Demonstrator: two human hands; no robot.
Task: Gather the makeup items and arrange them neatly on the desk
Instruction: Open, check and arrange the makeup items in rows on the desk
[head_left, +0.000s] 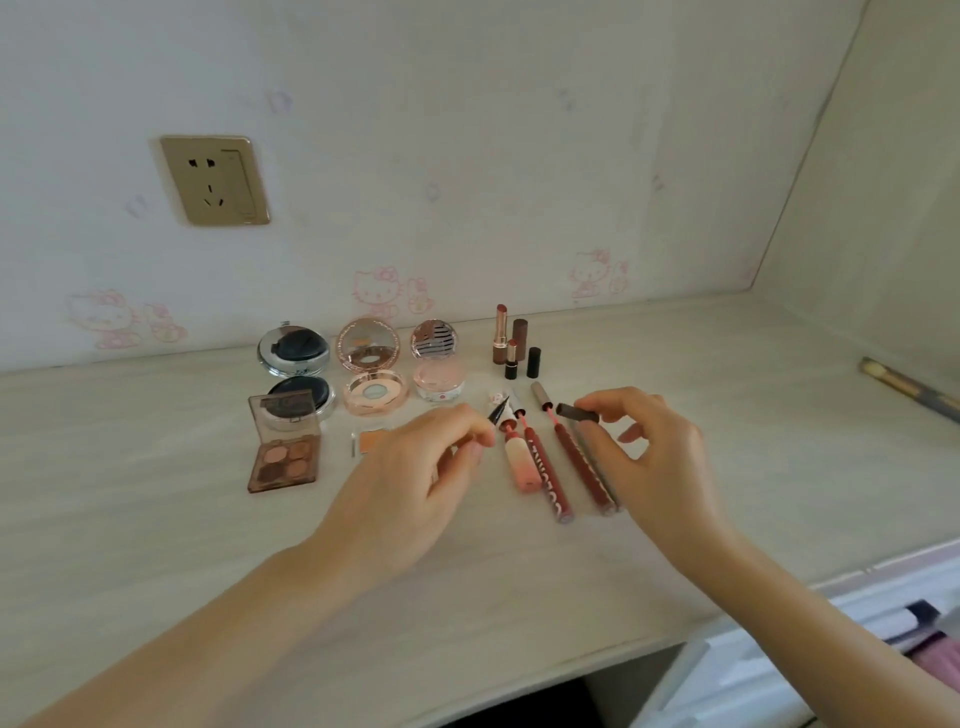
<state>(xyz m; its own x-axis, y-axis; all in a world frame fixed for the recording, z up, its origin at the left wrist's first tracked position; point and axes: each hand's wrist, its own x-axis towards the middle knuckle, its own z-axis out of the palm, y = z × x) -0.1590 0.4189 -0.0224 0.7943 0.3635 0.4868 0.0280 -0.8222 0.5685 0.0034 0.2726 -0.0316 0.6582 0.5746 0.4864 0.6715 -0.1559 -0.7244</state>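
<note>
Here an uncapped liner pen (497, 411) is pinched in the left hand (415, 467) and its dark cap (577, 413) in the right hand (649, 457), each grip clamped, both held just above the bench (156, 519). Capping seems in hand; next the tip must be lined up with the cap, then the pen laid beside the lip glosses (550, 478).

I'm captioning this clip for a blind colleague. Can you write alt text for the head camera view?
Above a pale desk, the left hand pinches an uncapped eyeliner pen while the right hand holds its dark cap. Behind lie open compacts, an eyeshadow palette, lip glosses and upright lipsticks.
</note>
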